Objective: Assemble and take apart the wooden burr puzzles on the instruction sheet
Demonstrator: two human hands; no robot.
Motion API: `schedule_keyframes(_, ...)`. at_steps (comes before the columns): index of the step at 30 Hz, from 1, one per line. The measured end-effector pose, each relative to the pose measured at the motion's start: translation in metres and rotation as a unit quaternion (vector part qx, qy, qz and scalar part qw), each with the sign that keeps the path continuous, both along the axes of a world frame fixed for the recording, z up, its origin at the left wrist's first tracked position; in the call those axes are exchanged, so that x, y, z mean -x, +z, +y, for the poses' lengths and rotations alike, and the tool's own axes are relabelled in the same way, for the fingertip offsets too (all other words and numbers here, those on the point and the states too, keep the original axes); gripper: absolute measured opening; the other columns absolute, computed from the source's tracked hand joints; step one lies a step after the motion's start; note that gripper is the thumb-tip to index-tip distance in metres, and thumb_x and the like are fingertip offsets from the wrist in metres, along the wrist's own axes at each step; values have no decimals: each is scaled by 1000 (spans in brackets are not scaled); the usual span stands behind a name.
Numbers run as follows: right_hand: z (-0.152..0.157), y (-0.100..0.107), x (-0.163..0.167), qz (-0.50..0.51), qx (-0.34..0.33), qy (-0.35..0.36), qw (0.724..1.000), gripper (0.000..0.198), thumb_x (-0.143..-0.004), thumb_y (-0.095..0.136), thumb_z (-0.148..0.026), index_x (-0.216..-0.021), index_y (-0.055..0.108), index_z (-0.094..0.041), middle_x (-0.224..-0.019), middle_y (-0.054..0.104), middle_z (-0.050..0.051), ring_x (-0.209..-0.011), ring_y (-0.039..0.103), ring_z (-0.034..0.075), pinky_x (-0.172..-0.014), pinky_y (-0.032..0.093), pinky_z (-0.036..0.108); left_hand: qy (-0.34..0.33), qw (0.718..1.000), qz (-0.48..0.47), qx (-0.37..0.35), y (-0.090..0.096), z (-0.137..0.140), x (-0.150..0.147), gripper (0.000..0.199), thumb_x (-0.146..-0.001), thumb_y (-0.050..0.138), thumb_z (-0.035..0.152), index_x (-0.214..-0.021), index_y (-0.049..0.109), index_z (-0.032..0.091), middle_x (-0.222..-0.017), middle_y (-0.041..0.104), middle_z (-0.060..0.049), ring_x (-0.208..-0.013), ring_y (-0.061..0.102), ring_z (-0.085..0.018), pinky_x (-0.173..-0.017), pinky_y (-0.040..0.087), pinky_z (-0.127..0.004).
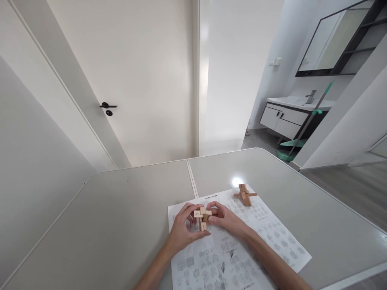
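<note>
Both hands hold a light wooden burr puzzle (202, 215) made of interlocking notched blocks, some with dark marks on their ends. My left hand (183, 227) grips it from the left, with the thumb along its near side and the fingers at its far left. From the right, my right hand (225, 218) pinches it between thumb and bent fingers. Beneath the hands lies a large printed sheet (208, 249) with many small grey diagrams. Farther right on the sheet rest several joined wooden pieces (245, 196), crossed over one another.
The grey table (105, 225) has a seam (191, 177) running across its top. Beyond it stands a white door (151, 80) with a black handle (108, 106). At the back right are a washbasin cabinet (284, 119), a mirror and a green broom with dustpan (286, 155).
</note>
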State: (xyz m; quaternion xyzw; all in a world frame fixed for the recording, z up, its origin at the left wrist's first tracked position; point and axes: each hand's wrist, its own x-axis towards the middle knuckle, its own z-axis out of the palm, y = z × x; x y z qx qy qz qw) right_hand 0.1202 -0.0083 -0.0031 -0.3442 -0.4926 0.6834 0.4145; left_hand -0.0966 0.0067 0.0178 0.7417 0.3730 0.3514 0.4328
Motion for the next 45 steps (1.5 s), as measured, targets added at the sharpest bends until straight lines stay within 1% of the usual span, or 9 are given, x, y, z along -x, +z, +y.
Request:
schedule_keyframes(5,-4,9,4,-30,-26,7,999,54,-79,80,-57,-113,56,-23,-102,75,7,-102,71,28,-92,51,44,-20,999,6,33,0,-2,-3,65,-66,91,41,-126,67,30,-109,66,-5,-71,56,-15,-60,49,-25)
schedule_keyframes(9,-7,15,8,-81,-91,-37,992,45,-95,54,-65,-115,57,-24,-98,74,6,-94,71,26,-91,51,43,14,996,-43,79,-4,0,-2,66,-66,91,40,-126,66,27,-110,70,-6,-80,62,-18,-67,53,-28)
schedule_keyframes(13,-8,6,12,-218,-201,-117,948,39,-100,46,-60,-101,61,-24,-88,70,4,-81,64,22,-76,49,34,13,989,-87,122,-6,3,0,67,-67,91,37,-128,65,25,-113,71,-8,-92,66,-23,-76,55,-31)
schedule_keyframes(15,-7,1,13,-257,-220,-127,932,40,-102,43,-59,-92,59,-23,-79,65,2,-72,59,20,-70,46,32,11,988,-85,126,-5,3,0,67,-68,91,37,-128,65,25,-115,71,-9,-91,66,-22,-74,55,-30)
schedule_keyframes(20,-8,1,15,-222,-173,-84,956,50,-104,33,-61,-77,51,-23,-66,56,-2,-61,51,17,-65,42,30,10,995,-45,94,0,0,0,60,-70,88,35,-125,65,28,-118,67,-6,-89,64,-19,-69,53,-27)
schedule_keyframes(28,-3,7,16,-25,-20,-58,998,54,-94,50,-71,-78,58,-20,-69,57,-1,-55,52,14,-58,47,30,26,992,-70,98,-8,5,1,72,-78,82,37,-142,52,31,-129,63,-9,-92,63,-19,-79,54,-31)
schedule_keyframes(33,12,-6,-2,104,77,-181,975,48,-89,63,-66,-78,60,-20,-74,56,1,-50,44,12,-48,45,27,84,989,-72,99,-11,9,-1,47,-87,71,44,-129,57,29,-124,63,-7,-82,60,-16,-73,52,-29)
schedule_keyframes(41,29,-37,-25,181,75,-258,946,33,-86,72,-55,-87,62,-24,-80,61,2,-57,53,14,-45,50,26,84,990,-16,115,-1,7,-2,33,-90,65,52,-109,65,25,-83,63,0,-67,53,-14,-62,42,-24)
schedule_keyframes(45,27,-35,-20,174,69,-287,939,36,-87,69,-60,-86,60,-25,-75,60,1,-56,53,15,-43,49,27,78,991,-6,105,-1,7,-2,31,-92,62,52,-106,65,24,-70,54,3,-64,49,-14,-60,38,-24)
